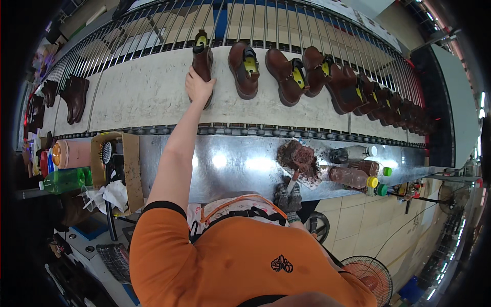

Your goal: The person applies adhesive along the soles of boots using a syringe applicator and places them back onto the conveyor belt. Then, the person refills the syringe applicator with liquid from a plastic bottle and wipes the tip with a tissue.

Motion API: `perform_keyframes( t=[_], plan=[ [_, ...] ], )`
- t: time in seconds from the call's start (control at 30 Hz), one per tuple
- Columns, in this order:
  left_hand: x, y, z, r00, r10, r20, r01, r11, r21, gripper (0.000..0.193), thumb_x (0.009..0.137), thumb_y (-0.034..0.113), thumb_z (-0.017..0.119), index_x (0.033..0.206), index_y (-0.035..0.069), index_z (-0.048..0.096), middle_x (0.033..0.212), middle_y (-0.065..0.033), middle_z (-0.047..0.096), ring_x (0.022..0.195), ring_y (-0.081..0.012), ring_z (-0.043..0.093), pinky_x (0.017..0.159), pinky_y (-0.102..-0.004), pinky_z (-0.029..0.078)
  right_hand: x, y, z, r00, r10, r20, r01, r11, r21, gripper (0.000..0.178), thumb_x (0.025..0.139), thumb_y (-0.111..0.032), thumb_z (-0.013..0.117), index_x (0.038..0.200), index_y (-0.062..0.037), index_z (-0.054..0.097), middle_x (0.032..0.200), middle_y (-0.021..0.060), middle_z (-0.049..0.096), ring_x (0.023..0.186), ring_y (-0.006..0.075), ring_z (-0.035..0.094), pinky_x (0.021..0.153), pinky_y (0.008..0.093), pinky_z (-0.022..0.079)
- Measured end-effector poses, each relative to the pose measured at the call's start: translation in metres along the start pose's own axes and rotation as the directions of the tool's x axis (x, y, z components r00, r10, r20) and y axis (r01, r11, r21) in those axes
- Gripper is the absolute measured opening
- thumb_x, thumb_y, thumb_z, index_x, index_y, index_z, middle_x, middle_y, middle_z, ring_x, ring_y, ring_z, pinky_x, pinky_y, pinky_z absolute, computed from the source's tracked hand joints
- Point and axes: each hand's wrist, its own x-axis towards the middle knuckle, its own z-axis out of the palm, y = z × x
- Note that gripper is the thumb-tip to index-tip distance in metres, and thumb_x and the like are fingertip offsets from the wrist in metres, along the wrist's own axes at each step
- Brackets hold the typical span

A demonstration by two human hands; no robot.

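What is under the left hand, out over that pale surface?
A brown shoe, with yellow showing near its far end, over the pale surface. The part beneath the left hand is covered and cannot be seen.

Passable belt [138, 84] lies between boots [75, 100] and shoes [204, 62]

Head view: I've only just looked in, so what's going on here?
The person's bare left hand has hold of a brown shoe over a pale conveyor surface; whether it is lifted isn't clear. More brown shoes stand to its right. The gloved right hand is low by the metal ledge, beside a dark brown clump; what it holds, if anything, is hard to tell. Plastic bottles lie right of the clump.
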Motion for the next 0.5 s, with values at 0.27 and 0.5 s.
perform_keyframes(
  t=[0.27,0.5],
  plan=[
    [0.010,-0.003,0.003,0.999,-0.002,-0.042,0.003,1.000,0.016,0.090,0.060,0.034,0.076,0.130,0.000,0.031,0.117,-0.0246,0.048,0.109,-0.0382,0.049,0.095,-0.0437,0.039,-0.002,-0.041,-0.006,1.000,-0.014,-0.009,0.012,0.989,-0.147,0.040,0.086,-0.035,0.054,0.118,-0.0117,0.056,0.109,0.0183,0.059,0.099,0.0362,0.057,0.081,0.0452,0.045],
    [0.023,-0.014,-0.031,0.961,-0.006,0.275,0.017,0.999,-0.037,0.076,0.051,0.034,0.080,0.110,-0.005,0.051,0.108,-0.0233,0.060,0.102,-0.0356,0.058,0.088,-0.0402,0.047,-0.010,-0.072,-0.015,0.980,-0.183,-0.084,0.164,0.968,-0.192,0.035,0.083,-0.026,0.057,0.114,-0.0084,0.058,0.107,0.0174,0.061,0.100,0.0335,0.058,0.086,0.0413,0.045]
  ],
)
